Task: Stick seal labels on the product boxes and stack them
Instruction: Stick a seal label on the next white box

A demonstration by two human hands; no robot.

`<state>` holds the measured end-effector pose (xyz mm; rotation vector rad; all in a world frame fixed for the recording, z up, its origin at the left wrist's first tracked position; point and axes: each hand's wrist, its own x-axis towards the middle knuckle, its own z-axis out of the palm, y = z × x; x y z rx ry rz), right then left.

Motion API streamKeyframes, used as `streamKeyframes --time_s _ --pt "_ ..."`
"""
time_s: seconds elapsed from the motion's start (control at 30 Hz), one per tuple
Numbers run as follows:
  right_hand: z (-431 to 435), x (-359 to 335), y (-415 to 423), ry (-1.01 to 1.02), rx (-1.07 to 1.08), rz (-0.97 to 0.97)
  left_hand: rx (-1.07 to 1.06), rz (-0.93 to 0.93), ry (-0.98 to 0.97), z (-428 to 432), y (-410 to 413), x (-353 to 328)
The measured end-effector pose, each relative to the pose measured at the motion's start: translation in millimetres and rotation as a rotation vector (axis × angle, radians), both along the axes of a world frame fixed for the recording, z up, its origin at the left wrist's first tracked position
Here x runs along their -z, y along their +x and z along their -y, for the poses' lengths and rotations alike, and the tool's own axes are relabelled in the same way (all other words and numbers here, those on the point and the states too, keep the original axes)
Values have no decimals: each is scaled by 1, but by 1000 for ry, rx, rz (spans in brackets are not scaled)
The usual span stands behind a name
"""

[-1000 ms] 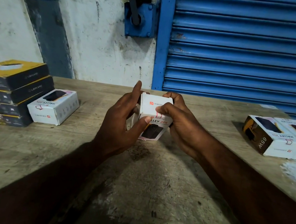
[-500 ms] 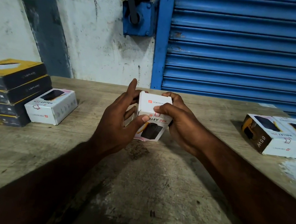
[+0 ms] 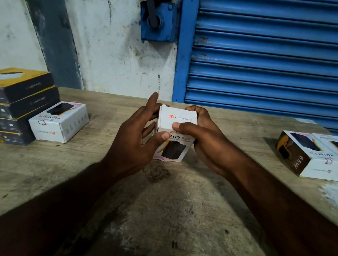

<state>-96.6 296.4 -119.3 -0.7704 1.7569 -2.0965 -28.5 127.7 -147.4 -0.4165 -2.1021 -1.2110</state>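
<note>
On my feed, the dark box stack [image 3: 13, 107] sits well left of the fingers. The left hand [image 3: 133, 143] has its fingers loosely spread and pinches the white box [image 3: 177, 118] against its thumb. The right hand [image 3: 204, 140] has its fingers curled round the box, thumb on the front edge.

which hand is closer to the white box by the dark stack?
Left. Left hand is between the white box and the held box; the right hand grips the held box's far side.

Scuffed wooden table [image 3: 175, 222]; stained whitewashed wall [image 3: 108, 59] behind; blue roller shutter [image 3: 275, 55] at right.
</note>
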Motion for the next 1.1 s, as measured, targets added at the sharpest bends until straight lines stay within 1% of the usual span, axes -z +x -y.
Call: streamKeyframes --time_s 0.13,0.3,0.43,0.53,0.63,0.73,0.9,1.1 --pt "-1 -1 0 -12 30 12 -7 11 -2 -2 1 -1" --pt "-2 -2 0 76 120 -55 13 56 46 -6 2 -3" --pt "-4 -7 -2 76 68 -48 10 77 121 -5 0 -7" --pt "-5 -6 -1 184 42 -117 3 76 146 0 -1 -7" --pt "-8 -3 1 230 17 -130 5 101 114 3 -2 -7" --pt "-9 -5 2 265 42 -144 11 128 75 5 -3 -8" --pt "-6 -7 6 240 111 -118 59 196 171 -2 5 -15" --pt "-7 -6 10 263 70 -162 94 255 305 -11 9 -18"
